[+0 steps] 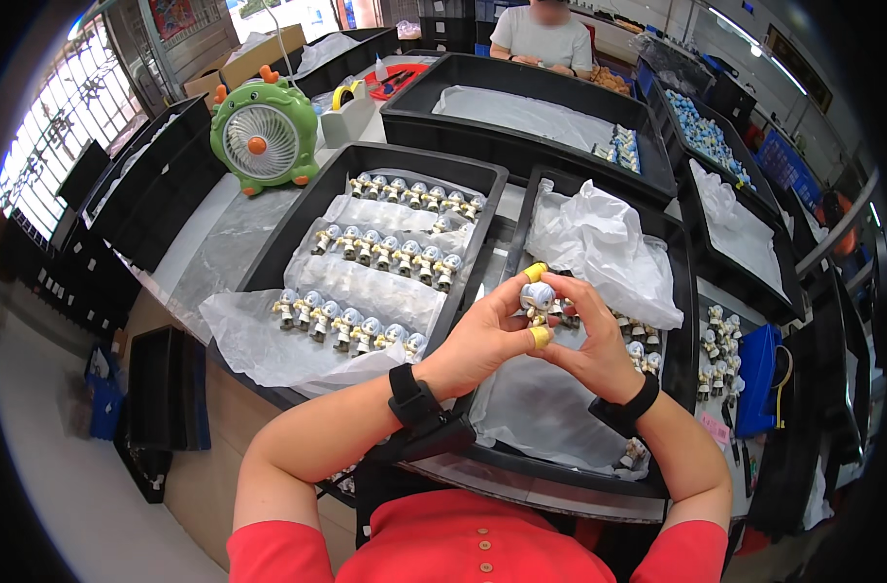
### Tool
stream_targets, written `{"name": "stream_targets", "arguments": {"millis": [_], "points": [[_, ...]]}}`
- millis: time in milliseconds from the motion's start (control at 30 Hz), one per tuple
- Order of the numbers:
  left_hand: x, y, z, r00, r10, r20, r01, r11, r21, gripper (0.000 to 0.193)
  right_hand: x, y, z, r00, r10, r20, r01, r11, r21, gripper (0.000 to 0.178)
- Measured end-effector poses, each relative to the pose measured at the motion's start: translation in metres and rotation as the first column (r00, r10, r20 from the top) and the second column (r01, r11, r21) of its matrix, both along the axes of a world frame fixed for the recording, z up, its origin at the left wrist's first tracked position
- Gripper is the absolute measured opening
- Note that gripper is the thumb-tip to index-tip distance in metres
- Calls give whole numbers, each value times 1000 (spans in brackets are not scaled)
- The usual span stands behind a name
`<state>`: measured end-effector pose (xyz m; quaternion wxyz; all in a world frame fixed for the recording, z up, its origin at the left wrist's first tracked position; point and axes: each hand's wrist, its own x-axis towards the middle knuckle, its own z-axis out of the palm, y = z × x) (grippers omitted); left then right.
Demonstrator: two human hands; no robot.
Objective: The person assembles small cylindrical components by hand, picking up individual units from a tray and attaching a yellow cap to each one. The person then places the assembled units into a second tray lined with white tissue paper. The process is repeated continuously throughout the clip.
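Observation:
A small figurine (537, 299) with pale blue hair and a white and gold outfit is held upright between my two hands, above the right-hand black tray (684, 291). My left hand (490, 328) is closed on its left side, with yellow covers on the thumb and index fingertips. Curved round the other side, my right hand (595, 342) also has its fingers closed about the figurine; their exact contact is partly hidden. Beneath my hands, more figurines (649, 361) lie partly covered by crumpled white paper (604, 238).
Left of my hands, a black tray (492, 175) holds rows of similar figurines on white paper. Beyond stand a green fan (266, 136), a tape dispenser (346, 121) and a long black tray (405, 115). Several figurines (720, 350) and a blue bin (757, 379) are at right. A person (543, 39) sits opposite.

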<state>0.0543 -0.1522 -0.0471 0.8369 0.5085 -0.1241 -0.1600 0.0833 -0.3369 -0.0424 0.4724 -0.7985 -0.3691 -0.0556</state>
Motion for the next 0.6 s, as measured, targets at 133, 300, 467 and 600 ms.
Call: {"name": "stream_targets", "arguments": {"millis": [133, 300, 467, 600], "points": [[0, 0, 0, 1000, 0, -3, 0, 1000, -2, 65, 0, 0, 0, 1000, 1, 0, -1, 1000, 2, 74], [0, 0, 1, 1000, -5, -4, 5, 1000, -1, 65, 0, 0, 0, 1000, -2, -1, 2, 1000, 3, 75], [0, 1, 0, 1000, -5, -5, 5, 1000, 7, 64, 0, 0, -1, 1000, -2, 5, 2, 1000, -2, 75], [0, 0, -1, 1000, -2, -6, 2, 1000, 0, 65, 0, 1, 0, 1000, 0, -6, 0, 1000, 2, 75]]}}
